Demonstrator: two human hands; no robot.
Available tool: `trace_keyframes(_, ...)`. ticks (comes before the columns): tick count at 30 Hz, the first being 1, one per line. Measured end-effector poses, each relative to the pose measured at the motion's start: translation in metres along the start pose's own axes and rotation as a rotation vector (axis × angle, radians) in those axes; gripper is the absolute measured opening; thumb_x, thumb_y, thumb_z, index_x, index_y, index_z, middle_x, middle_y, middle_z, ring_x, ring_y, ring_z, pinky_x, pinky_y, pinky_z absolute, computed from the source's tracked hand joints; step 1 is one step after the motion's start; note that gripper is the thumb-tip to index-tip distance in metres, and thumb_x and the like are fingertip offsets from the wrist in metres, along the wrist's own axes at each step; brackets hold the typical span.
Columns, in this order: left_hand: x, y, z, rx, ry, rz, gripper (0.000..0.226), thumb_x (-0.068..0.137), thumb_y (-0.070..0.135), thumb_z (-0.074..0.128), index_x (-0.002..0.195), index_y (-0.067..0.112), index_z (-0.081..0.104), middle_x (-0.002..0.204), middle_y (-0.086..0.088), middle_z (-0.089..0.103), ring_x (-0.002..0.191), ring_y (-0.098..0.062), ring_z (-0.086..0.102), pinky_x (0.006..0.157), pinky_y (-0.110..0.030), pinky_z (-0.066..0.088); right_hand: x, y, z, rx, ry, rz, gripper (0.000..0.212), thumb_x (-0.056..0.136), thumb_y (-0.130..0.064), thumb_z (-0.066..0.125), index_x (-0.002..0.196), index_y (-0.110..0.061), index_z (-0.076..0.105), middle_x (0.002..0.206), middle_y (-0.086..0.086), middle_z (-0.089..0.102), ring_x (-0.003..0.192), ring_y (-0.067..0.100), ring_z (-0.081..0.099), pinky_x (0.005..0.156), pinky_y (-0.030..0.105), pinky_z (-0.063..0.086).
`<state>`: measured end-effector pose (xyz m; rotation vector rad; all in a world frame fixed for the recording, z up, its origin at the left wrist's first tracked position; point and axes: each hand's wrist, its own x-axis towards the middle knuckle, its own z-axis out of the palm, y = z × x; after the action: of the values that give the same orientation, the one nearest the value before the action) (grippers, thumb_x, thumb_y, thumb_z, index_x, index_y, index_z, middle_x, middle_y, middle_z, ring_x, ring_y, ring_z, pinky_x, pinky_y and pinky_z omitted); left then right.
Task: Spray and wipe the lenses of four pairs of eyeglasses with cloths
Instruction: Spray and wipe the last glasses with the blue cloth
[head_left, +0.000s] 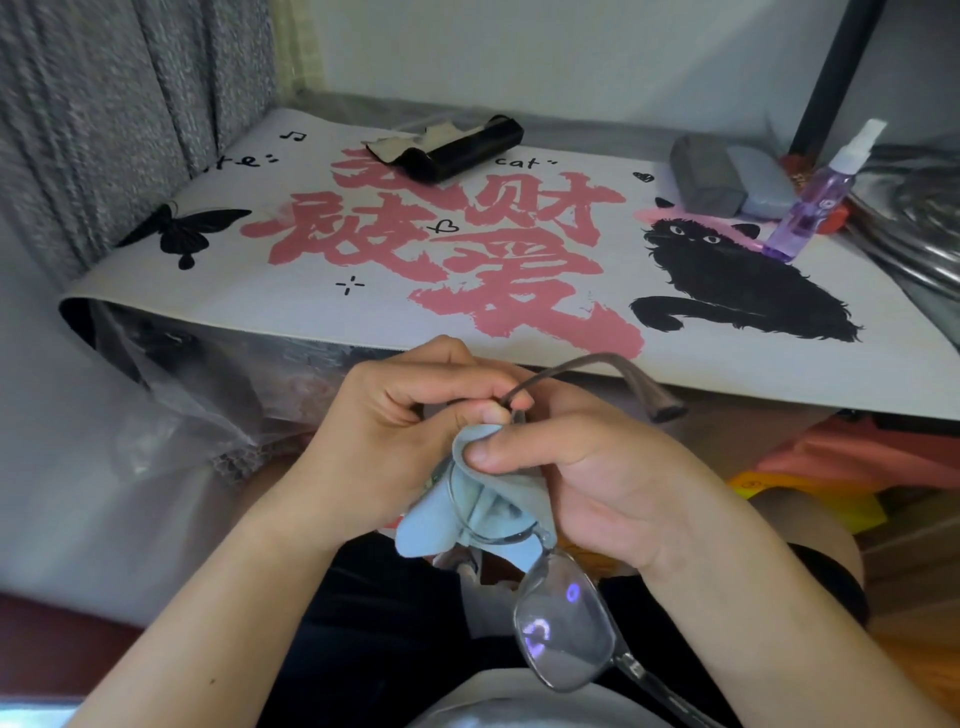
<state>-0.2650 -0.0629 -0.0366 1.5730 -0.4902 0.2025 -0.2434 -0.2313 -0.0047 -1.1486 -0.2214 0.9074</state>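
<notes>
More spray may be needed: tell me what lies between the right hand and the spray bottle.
Nothing visible blocks it. The spray bottle stands upright at the mat's right end, with bare mat towards the right hand, but that hand pinches the blue cloth on the eyeglasses.

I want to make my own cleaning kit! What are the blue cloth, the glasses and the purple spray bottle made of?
The blue cloth looks like soft matte microfibre: it folds limply around the lens. The glasses seem to have a clear glossy plastic frame; their lenses reflect light, glass or plastic, hard to say. The purple spray bottle looks like see-through plastic with a white nozzle.
</notes>
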Motion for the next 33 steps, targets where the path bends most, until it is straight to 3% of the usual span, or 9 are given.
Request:
trace_keyframes(4, 0.0, 0.003, 0.003, 0.015, 0.012, 0.0, 0.016, 0.086, 0.005, 0.07, 0.097, 0.013, 0.078, 0.086, -0.001, 0.066, 0.081, -0.013, 0.064, 0.076, -0.022, 0.049, -0.003, 0.001, 0.01, -0.162, 0.077, 0.024, 0.03, 0.087, 0.013, 0.062, 0.116, 0.007, 0.058, 0.099, 0.022, 0.065, 0.099, 0.036, 0.069, 0.084, 0.043, 0.06)
trace_keyframes(7, 0.001, 0.001, 0.001, 0.041, 0.046, 0.023, 0.013, 0.089, 0.008, 0.07, 0.094, 0.015, 0.078, 0.088, -0.006, 0.067, 0.081, -0.018, 0.065, 0.076, -0.025, 0.051, -0.007, 0.002, 0.014, -0.237, 0.058, -0.032, 0.041, 0.085, 0.013, 0.065, 0.121, -0.007, 0.063, 0.114, 0.03, 0.068, 0.11, 0.044, 0.068, 0.096, 0.062, 0.054)
trace_keyframes(12, 0.002, -0.002, 0.0, 0.074, 0.086, 0.061, 0.017, 0.09, 0.012, 0.069, 0.101, 0.02, 0.079, 0.089, -0.011, 0.069, 0.084, -0.028, 0.066, 0.076, -0.036, 0.054, -0.015, 0.004, 0.017, -0.369, 0.154, -0.098, 0.054, 0.081, 0.016, 0.069, 0.115, -0.026, 0.065, 0.099, 0.011, 0.075, 0.102, 0.028, 0.073, 0.094, 0.045, 0.058)
trace_keyframes(17, 0.0, 0.002, 0.01, -0.022, 0.049, 0.002, 0.016, 0.089, 0.016, 0.068, 0.1, 0.015, 0.078, 0.094, 0.0, 0.073, 0.09, -0.016, 0.069, 0.083, -0.026, 0.052, -0.011, 0.005, 0.013, -0.219, 0.187, -0.142, 0.053, 0.079, 0.014, 0.07, 0.124, -0.014, 0.063, 0.113, 0.017, 0.073, 0.109, 0.033, 0.072, 0.1, 0.055, 0.054)
trace_keyframes(20, -0.001, 0.002, 0.011, -0.035, 0.065, -0.019, 0.016, 0.089, 0.018, 0.068, 0.099, 0.018, 0.08, 0.099, -0.014, 0.073, 0.093, -0.023, 0.072, 0.085, -0.032, 0.056, -0.011, 0.007, 0.009, -0.149, 0.242, -0.182, 0.058, 0.075, 0.013, 0.074, 0.122, -0.02, 0.066, 0.114, 0.016, 0.073, 0.107, 0.029, 0.073, 0.092, 0.045, 0.059)
trace_keyframes(23, 0.0, 0.001, 0.008, -0.061, 0.065, -0.02, 0.016, 0.091, 0.014, 0.066, 0.1, 0.013, 0.079, 0.093, -0.008, 0.073, 0.086, -0.019, 0.07, 0.079, -0.027, 0.054, -0.012, 0.01, 0.0, -0.079, 0.306, -0.218, 0.063, 0.075, 0.013, 0.075, 0.127, -0.021, 0.063, 0.114, 0.013, 0.074, 0.102, 0.026, 0.074, 0.078, 0.035, 0.061)
trace_keyframes(27, -0.001, 0.001, 0.007, 0.048, 0.087, 0.072, 0.02, 0.092, 0.012, 0.068, 0.097, 0.027, 0.08, 0.09, -0.008, 0.072, 0.083, -0.023, 0.068, 0.078, -0.033, 0.055, -0.012, 0.016, -0.004, -0.027, 0.383, -0.266, 0.062, 0.067, 0.002, 0.077, 0.126, -0.008, 0.063, 0.117, 0.023, 0.07, 0.104, 0.035, 0.073, 0.094, 0.049, 0.057)
trace_keyframes(29, -0.001, 0.005, 0.0, 0.067, 0.165, 0.128, 0.023, 0.09, 0.015, 0.069, 0.096, 0.035, 0.079, 0.09, -0.001, 0.072, 0.084, -0.017, 0.065, 0.08, -0.028, 0.053, -0.017, 0.015, -0.013, -0.063, 0.547, -0.366, 0.048, 0.072, 0.004, 0.075, 0.117, -0.013, 0.07, 0.113, 0.017, 0.074, 0.103, 0.031, 0.073, 0.094, 0.049, 0.056)
trace_keyframes(33, 0.0, 0.019, -0.028, 0.191, 0.315, 0.248, 0.017, 0.093, 0.02, 0.07, 0.101, 0.033, 0.077, 0.093, 0.011, 0.07, 0.086, -0.013, 0.062, 0.082, -0.026, 0.05, -0.043, -0.008, -0.042, -0.031, 0.635, -0.448, 0.048, 0.067, -0.002, 0.072, 0.113, -0.014, 0.072, 0.095, 0.005, 0.076, 0.082, 0.021, 0.075, 0.068, 0.04, 0.06)
